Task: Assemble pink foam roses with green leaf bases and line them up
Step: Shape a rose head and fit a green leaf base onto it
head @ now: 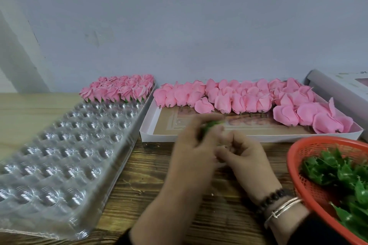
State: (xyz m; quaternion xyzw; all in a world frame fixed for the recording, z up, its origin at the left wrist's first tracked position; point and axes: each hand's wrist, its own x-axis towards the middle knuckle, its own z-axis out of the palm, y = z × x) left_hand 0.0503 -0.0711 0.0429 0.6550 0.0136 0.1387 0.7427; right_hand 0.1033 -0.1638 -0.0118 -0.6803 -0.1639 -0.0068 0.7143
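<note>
Two bare hands meet above a dark wooden table (pixel 151 175). The left hand (pixel 191 151) pinches a blurred green plastic leaf base (pixel 211 125); the right hand (pixel 245 155) curls beside it, its contents impossible to tell. Behind, a shallow white cardboard box (pixel 148 125) holds several dozen loose pink foam rose heads (pixel 249 97). About twenty finished roses (pixel 119 88) fill the far rows of a clear plastic dimpled tray (pixel 65 145). A red mesh basket (pixel 298 157) holds many leaves (pixel 338 171).
</note>
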